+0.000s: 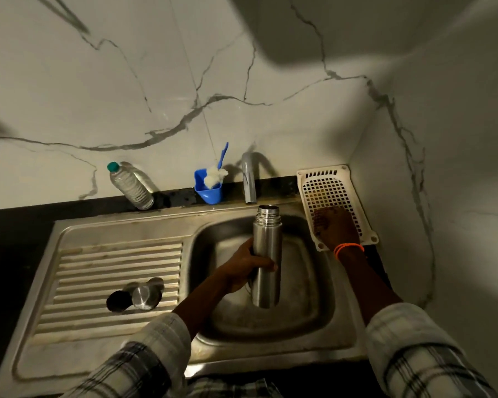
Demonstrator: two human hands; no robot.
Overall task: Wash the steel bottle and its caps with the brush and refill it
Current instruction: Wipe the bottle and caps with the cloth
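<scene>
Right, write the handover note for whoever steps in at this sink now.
Left hand grips the steel bottle upright over the sink basin, mouth open, just below the tap.
Right hand reaches into the white basket; whether it holds anything cannot be told.
Both caps lie on the drainboard, off the bottle.
The brush stands in its blue holder by the wall.
Done: bottle uncapped.
Left: no water is visibly running, so brushing, rinsing, refilling and recapping appear to remain.
</scene>
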